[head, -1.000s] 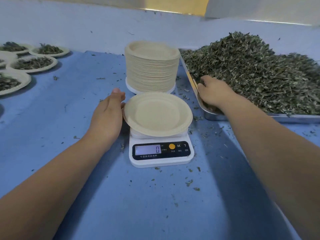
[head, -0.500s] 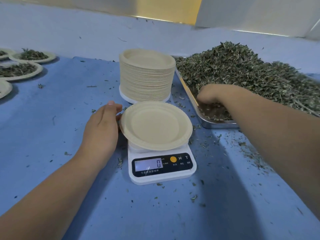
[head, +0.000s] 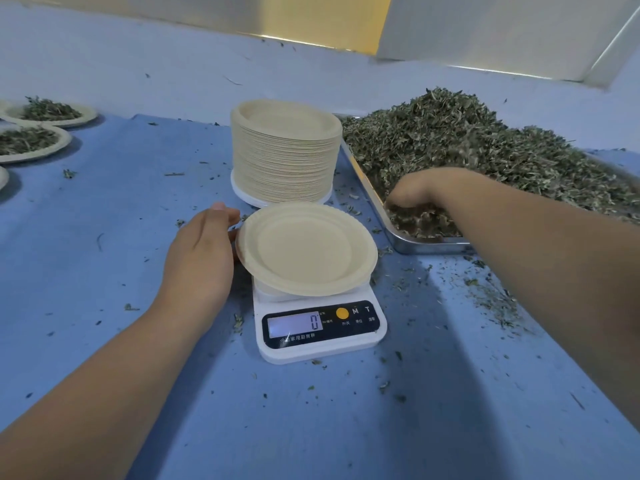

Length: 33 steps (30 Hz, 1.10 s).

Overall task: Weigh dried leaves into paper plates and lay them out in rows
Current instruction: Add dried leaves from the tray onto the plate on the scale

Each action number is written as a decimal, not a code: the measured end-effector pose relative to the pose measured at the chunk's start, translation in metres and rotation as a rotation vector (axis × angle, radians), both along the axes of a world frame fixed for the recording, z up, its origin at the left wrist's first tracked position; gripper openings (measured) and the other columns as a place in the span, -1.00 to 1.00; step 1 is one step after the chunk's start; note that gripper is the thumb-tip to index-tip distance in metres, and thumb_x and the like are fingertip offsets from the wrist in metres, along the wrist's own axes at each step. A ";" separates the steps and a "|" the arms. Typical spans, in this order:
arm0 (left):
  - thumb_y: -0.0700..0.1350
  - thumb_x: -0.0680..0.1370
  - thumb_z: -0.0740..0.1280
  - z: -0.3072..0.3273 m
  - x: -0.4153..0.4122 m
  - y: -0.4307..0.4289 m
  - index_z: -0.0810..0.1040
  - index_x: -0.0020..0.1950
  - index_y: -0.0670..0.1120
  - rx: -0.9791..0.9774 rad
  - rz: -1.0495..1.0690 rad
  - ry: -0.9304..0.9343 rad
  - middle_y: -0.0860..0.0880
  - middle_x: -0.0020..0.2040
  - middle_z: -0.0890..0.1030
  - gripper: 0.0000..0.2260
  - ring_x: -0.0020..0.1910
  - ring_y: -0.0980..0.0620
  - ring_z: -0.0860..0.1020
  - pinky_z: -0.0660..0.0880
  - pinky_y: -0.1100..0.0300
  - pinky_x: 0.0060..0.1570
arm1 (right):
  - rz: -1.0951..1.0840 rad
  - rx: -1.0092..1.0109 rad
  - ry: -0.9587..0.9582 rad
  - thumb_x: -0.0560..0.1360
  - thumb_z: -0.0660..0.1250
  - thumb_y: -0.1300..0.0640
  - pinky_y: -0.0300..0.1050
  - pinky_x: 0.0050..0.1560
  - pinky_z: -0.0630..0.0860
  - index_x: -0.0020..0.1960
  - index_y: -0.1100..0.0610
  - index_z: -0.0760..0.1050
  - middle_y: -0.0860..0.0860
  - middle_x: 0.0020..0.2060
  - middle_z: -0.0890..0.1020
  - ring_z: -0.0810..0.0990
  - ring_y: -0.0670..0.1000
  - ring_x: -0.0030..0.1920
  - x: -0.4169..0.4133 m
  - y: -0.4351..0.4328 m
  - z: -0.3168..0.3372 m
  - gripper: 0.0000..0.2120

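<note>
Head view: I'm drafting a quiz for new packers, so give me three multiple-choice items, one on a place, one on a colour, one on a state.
1. Where does the stack of unused plates stand?
A) in the metal tray
B) just behind the scale
C) among the filled plates

2. What colour is the scale's round button?
A) green
B) red
C) orange

3. The plate on the scale is:
A) empty
B) half filled
C) heaped

Key:
1 B, it rises directly beyond the scale.
2 C, an orange dot sits beside the display.
3 A, its bare bottom shows all over.
</note>
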<state>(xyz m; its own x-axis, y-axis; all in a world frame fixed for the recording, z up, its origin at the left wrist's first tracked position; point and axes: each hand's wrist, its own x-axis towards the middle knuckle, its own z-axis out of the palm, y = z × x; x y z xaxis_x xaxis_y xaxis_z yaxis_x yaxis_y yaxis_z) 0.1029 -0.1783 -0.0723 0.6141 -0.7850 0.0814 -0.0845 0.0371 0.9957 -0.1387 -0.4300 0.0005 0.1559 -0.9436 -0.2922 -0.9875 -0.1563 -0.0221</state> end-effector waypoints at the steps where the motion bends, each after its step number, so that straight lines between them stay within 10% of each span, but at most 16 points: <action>1: 0.36 0.42 0.10 0.000 0.000 0.001 0.67 0.03 0.18 -0.003 0.000 0.005 0.20 0.15 0.67 -0.54 0.23 0.19 0.58 0.45 -0.08 0.37 | 0.028 -0.006 -0.004 0.66 0.17 -0.01 0.06 0.08 0.56 0.45 0.18 0.42 0.17 0.45 0.41 0.51 0.25 0.28 0.004 0.004 0.009 -0.56; 4: 0.33 0.41 0.12 0.001 -0.001 0.001 0.68 0.03 0.15 -0.005 0.002 0.013 0.19 0.13 0.68 -0.54 0.20 0.17 0.60 0.47 -0.08 0.36 | 0.124 -0.225 -0.121 0.56 0.19 0.15 0.09 -0.28 0.68 0.20 0.21 0.59 0.17 0.08 0.60 0.67 0.20 -0.11 0.005 0.011 0.023 -0.69; 6: 0.32 0.41 0.13 0.002 -0.002 0.002 0.68 -0.01 0.16 -0.005 0.000 0.013 0.19 0.08 0.69 -0.57 0.16 0.16 0.62 0.49 -0.09 0.34 | 0.103 -0.446 -0.104 0.51 0.19 0.08 0.12 -0.12 0.68 0.14 0.18 0.62 0.14 -0.09 0.68 0.68 0.17 -0.13 -0.003 0.011 0.018 -0.67; 11: 0.32 0.38 0.10 0.004 -0.004 0.003 0.65 -0.11 0.19 -0.012 -0.011 -0.019 0.20 -0.04 0.68 -0.60 0.13 0.07 0.61 0.50 -0.13 0.30 | 0.018 -0.034 0.015 0.66 -0.02 -0.31 0.14 0.54 0.13 0.63 0.15 0.11 0.16 0.61 0.16 0.18 0.22 0.58 -0.010 0.014 -0.016 -0.28; 19: 0.32 0.38 0.12 0.003 -0.004 0.004 0.66 -0.12 0.23 -0.030 -0.010 -0.009 0.14 -0.03 0.69 -0.63 0.14 0.03 0.62 0.52 -0.15 0.29 | 0.264 -0.351 0.131 0.56 0.24 0.11 0.09 0.00 0.66 0.15 0.13 0.64 0.16 0.03 0.68 0.65 0.19 -0.02 0.003 0.044 0.020 -0.74; 23: 0.27 0.38 0.12 0.005 -0.004 0.005 0.66 -0.14 0.23 -0.023 -0.007 -0.016 0.21 -0.07 0.67 -0.66 0.13 0.07 0.61 0.52 -0.15 0.30 | 0.301 -0.447 -0.068 0.51 0.27 0.39 -0.08 -0.03 0.56 0.22 0.10 0.64 0.12 0.21 0.64 0.63 0.15 0.12 -0.003 0.050 0.032 -0.62; 29: 0.29 0.36 0.10 0.009 -0.006 0.008 0.64 -0.14 0.21 -0.019 -0.020 -0.022 0.20 -0.09 0.65 -0.64 0.11 0.03 0.61 0.52 -0.16 0.28 | 0.278 -0.553 -0.275 0.53 0.45 0.24 -0.11 0.20 0.50 0.09 0.13 0.66 0.12 0.21 0.64 0.63 0.08 0.12 -0.021 0.051 0.018 -0.85; 33: 0.28 0.35 0.11 0.009 -0.006 0.008 0.64 -0.15 0.23 -0.018 -0.025 -0.021 0.22 -0.10 0.65 -0.65 0.11 0.05 0.61 0.52 -0.15 0.28 | 0.245 -0.382 -0.509 0.46 0.22 0.54 -0.11 0.19 0.57 0.07 0.04 0.66 0.07 0.27 0.61 0.59 -0.02 0.18 -0.027 0.056 0.009 -0.51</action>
<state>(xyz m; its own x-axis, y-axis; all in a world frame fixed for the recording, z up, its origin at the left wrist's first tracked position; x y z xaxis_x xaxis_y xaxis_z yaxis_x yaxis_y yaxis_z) 0.0966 -0.1704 -0.0633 0.5923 -0.7984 0.1083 -0.1047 0.0571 0.9929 -0.1661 -0.3737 0.0100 0.4075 -0.8860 0.2213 -0.8037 -0.4630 -0.3737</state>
